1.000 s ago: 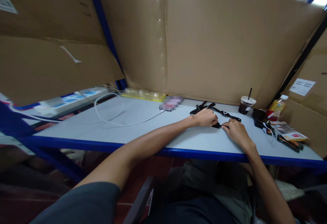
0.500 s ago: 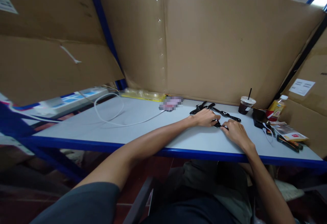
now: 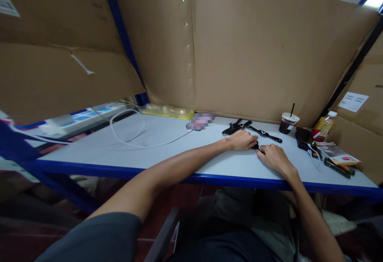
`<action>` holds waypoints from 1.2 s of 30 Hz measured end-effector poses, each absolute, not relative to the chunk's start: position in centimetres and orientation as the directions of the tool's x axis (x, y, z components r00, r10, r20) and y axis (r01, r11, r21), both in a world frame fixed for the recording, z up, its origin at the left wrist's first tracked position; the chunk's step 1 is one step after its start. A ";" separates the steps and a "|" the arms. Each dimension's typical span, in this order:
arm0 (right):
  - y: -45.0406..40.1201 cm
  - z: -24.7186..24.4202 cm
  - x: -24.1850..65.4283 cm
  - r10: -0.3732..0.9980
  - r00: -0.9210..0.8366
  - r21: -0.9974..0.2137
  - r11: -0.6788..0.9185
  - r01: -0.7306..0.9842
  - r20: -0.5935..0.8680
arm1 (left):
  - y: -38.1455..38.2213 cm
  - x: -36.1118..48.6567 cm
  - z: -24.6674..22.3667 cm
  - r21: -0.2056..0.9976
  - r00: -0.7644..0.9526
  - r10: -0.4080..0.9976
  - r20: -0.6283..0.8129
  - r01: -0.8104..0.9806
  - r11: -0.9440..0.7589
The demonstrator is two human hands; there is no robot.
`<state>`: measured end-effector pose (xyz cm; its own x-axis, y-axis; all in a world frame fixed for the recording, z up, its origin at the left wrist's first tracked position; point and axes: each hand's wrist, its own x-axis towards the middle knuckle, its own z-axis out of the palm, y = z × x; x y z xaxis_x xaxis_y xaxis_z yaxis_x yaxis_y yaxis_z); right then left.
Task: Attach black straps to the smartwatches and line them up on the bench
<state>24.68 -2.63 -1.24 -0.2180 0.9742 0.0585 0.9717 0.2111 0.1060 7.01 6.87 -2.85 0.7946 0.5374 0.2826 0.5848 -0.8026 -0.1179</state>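
Both my hands are close together over the right half of the table, at a small black two-handled tool (image 3: pixel 256 146) that looks like a spokeshave. Fingers of my left hand (image 3: pixel 243 140) are curled round its left end. My right hand (image 3: pixel 275 158) is closed at its right end, with thumb and fingers pressed together. Most of the tool is hidden by the hands. Just behind lies another black spokeshave (image 3: pixel 265 133), with a shiny middle and long handles. To its left, more black spokeshaves (image 3: pixel 236 126) lie crossed in a small pile.
A pixelated pink item (image 3: pixel 200 121) with a white cable (image 3: pixel 158 146) lies left of the pile. Further right stand a drink cup (image 3: pixel 289 123) and a bottle (image 3: pixel 324 126), near a packet (image 3: pixel 339 153) and dark tools (image 3: pixel 336 168). Cardboard (image 3: pixel 254 46) walls the back.
My hands have shifted slightly about the black tool. Less of it shows between them now, and my right thumb has moved a little down and left. The other things stay put.
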 end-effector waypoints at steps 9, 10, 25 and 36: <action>-2.6 -1.3 24.7 0.971 -0.228 0.102 0.221 0.970 0.073 | 7.0 6.5 -2.4 -0.139 0.844 0.458 0.280 0.508 -0.850; -2.6 -1.3 24.7 0.971 -0.229 0.100 0.221 0.970 0.075 | 7.0 6.4 -2.3 -0.143 0.845 0.458 0.277 0.508 -0.850; -2.6 -1.4 24.6 0.971 -0.228 0.101 0.219 0.970 0.078 | 7.2 7.1 -2.7 -0.104 0.796 0.520 0.310 0.572 -0.813; -2.6 -1.3 24.6 0.973 -0.220 0.096 0.213 0.972 0.074 | 7.1 7.3 -3.1 -0.042 0.824 0.446 0.349 0.489 -0.871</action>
